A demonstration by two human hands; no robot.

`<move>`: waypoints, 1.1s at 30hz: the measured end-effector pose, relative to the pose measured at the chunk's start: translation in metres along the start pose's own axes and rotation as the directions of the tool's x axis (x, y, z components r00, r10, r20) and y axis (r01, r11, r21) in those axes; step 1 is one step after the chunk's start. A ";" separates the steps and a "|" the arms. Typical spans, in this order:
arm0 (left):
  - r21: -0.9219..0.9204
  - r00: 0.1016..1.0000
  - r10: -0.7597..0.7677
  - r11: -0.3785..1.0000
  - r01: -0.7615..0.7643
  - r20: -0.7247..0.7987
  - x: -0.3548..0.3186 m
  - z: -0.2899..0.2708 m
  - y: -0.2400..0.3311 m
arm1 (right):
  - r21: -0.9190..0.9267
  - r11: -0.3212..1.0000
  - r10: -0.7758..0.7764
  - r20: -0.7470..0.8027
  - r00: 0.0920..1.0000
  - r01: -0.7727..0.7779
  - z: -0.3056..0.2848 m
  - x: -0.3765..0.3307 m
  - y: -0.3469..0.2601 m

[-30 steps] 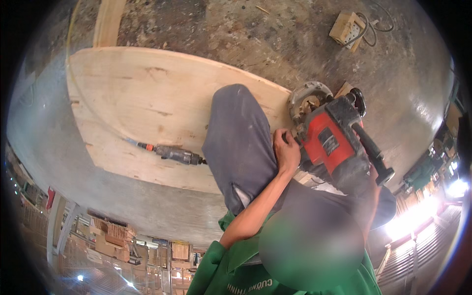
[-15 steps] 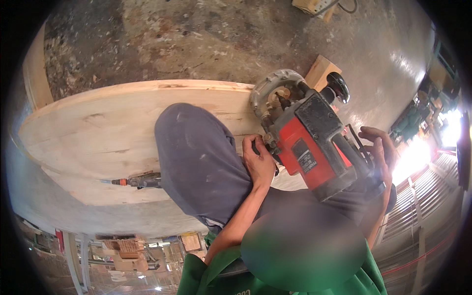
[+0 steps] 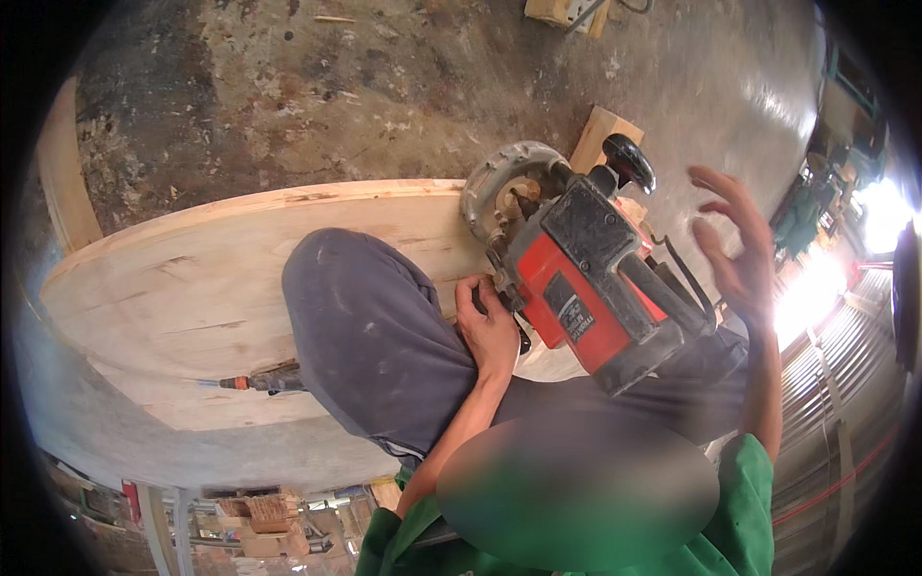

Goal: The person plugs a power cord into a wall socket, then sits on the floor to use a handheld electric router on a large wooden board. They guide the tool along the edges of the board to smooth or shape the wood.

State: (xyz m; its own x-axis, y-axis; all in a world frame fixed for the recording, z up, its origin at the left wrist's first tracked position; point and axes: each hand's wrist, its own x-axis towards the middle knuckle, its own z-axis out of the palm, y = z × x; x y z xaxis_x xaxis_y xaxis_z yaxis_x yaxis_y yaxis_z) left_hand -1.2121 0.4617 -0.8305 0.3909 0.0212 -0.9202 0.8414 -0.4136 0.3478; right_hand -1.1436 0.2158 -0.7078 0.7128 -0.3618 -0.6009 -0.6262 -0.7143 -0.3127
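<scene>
A red and black plunge router (image 3: 586,317) lies tilted on its side by my legs, its round grey base (image 3: 475,197) and bit pointing away from me. My left hand (image 3: 490,331) is closed on the router's left side, near a black knob; part of its grip is hidden. To the right of the router, my right hand (image 3: 735,245) is raised with fingers spread and nothing in it. The router's other black knob handle (image 3: 629,163) stands free on the far side.
My bent knee (image 3: 360,298) rests over a large pale wooden board (image 3: 192,269) with a curved edge. A power tool with an orange collar (image 3: 259,381) lies on it at left. Wood blocks (image 3: 603,134) sit beyond the router on the stained floor (image 3: 355,96).
My right hand has come off the router's rear end, moving up with its fingers spreading. The left hand keeps its grip. The whole view has shifted slightly.
</scene>
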 end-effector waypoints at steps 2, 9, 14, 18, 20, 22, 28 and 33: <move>0.002 1.000 0.007 1.000 -0.007 0.006 0.001 -0.001 -0.005 | -0.164 0.980 -0.099 0.104 0.990 0.116 0.014 0.019 -0.006; 0.026 0.996 0.078 0.997 -0.077 -0.033 0.004 -0.001 -0.014 | 0.167 0.984 0.043 0.080 0.996 -0.056 -0.027 -0.001 -0.020; 0.027 0.989 0.128 0.992 -0.127 -0.076 0.001 -0.003 -0.013 | -0.144 0.917 -0.354 0.137 0.925 0.372 -0.053 -0.093 -0.041; 0.071 0.980 0.179 0.982 -0.173 -0.091 0.002 0.003 -0.020 | -0.455 0.771 -0.347 0.286 0.893 0.445 -0.050 -0.118 -0.053; 0.067 0.974 0.201 0.979 -0.195 -0.106 0.005 0.006 -0.020 | -0.440 0.818 -0.303 0.215 0.928 0.369 -0.043 -0.124 -0.041; 0.050 0.971 0.208 0.978 -0.203 -0.116 0.004 0.010 -0.017 | -0.392 0.892 -0.180 0.151 0.972 0.226 -0.037 -0.129 -0.038; -0.081 0.980 0.112 0.989 -0.127 -0.166 0.009 -0.010 -0.012 | -0.377 0.923 0.046 -0.099 0.994 -0.080 -0.020 -0.109 -0.100; -0.086 0.838 0.381 0.891 -0.445 -0.390 -0.033 0.004 0.017 | -0.609 0.681 -0.486 0.040 0.873 0.407 -0.033 -0.151 -0.022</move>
State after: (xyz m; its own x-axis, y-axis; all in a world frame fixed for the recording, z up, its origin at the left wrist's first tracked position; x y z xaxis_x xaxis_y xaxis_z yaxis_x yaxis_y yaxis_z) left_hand -1.2124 0.4507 -0.7954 0.7937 0.2152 -0.5690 0.6082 -0.2994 0.7352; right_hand -1.2269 0.2661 -0.5860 0.9139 0.0549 -0.4022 0.0558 -0.9984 -0.0094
